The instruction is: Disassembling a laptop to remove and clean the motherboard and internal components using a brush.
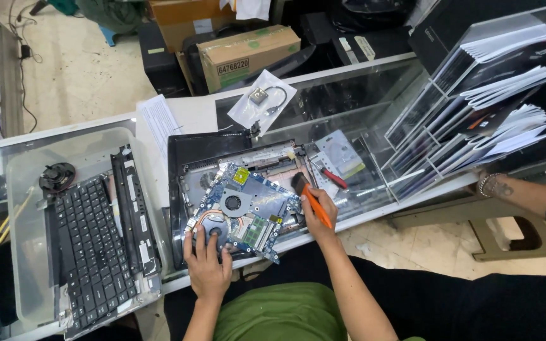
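The blue board lies in the open black laptop base near the front edge of the glass surface. The left hand rests flat, fingers spread, on the board's front left corner by the fan, holding nothing. The right hand is closed around an orange-handled brush, whose dark bristles touch the board's right edge. A keyboard sits in a clear tray at the surface's left end.
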